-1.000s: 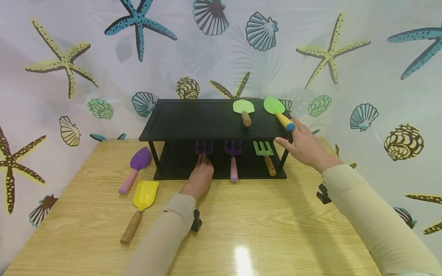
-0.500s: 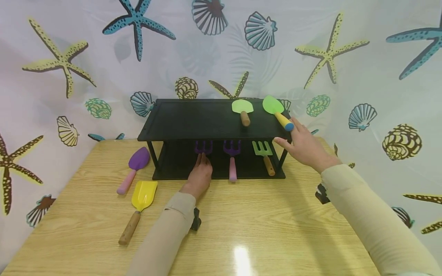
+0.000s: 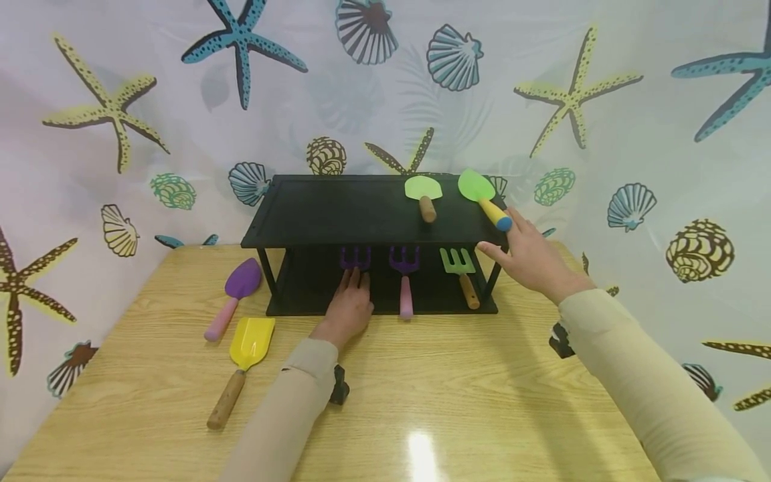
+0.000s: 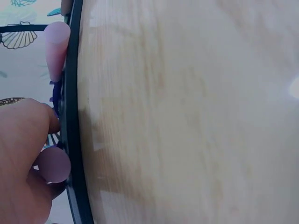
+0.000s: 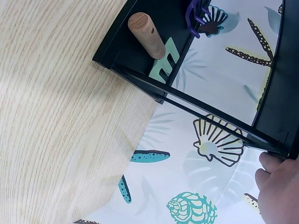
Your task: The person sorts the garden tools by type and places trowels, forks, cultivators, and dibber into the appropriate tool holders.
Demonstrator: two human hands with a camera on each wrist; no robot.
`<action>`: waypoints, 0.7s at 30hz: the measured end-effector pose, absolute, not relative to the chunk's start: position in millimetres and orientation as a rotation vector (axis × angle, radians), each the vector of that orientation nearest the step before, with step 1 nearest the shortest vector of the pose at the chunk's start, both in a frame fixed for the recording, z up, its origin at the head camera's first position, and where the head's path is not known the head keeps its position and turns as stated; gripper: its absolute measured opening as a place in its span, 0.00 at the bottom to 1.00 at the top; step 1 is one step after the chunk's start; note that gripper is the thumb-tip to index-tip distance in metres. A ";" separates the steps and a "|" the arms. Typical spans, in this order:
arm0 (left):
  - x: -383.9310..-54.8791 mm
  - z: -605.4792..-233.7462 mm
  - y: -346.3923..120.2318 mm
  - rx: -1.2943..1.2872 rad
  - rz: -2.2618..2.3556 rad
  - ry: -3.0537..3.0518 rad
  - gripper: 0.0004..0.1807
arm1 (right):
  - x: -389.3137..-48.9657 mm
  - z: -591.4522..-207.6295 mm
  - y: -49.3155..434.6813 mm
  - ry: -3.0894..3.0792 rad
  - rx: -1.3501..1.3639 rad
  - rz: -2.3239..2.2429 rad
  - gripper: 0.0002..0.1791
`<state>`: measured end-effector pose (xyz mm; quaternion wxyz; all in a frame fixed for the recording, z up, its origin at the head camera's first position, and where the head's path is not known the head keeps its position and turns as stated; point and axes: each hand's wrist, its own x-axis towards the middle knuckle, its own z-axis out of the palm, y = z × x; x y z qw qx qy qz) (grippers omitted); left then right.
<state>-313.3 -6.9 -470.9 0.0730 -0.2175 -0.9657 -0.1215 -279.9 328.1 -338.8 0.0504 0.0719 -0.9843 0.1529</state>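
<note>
My left hand (image 3: 349, 311) reaches over a hand fork (image 3: 355, 258) with purple tines, lying on the rack's lower tier. Its fingers look fairly straight in the head view and cover most of the handle. In the left wrist view, the pink handle end (image 4: 53, 165) lies between thumb and fingers, with a gap beside the thumb. My right hand (image 3: 533, 258) rests against the front right corner of the black two-tier rack (image 3: 337, 207), thumb spread out. Close by on the top tier lies a green trowel (image 3: 477, 186) with a yellow and blue handle.
A second purple hand fork (image 3: 406, 294) and a green fork (image 3: 466, 288) share the lower tier. A pale green scoop (image 3: 423, 187) lies on top. Left on the wooden table (image 3: 458, 388) are a purple trowel (image 3: 243, 278) and a yellow scoop (image 3: 251, 340).
The left fingers have spread slightly apart over the fork handle. The fork and the right hand have stayed in place. The head view has shifted a little.
</note>
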 end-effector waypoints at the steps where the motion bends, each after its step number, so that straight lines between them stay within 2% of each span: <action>1: -312.9 -470.1 -7.5 -0.654 -0.371 -2.899 0.32 | -279.8 -338.7 327.6 -2.995 0.220 0.467 0.58; 21: -289.6 -441.4 -38.5 -0.794 -0.455 -2.761 0.32 | -278.4 -337.7 325.5 -3.008 0.214 0.482 0.57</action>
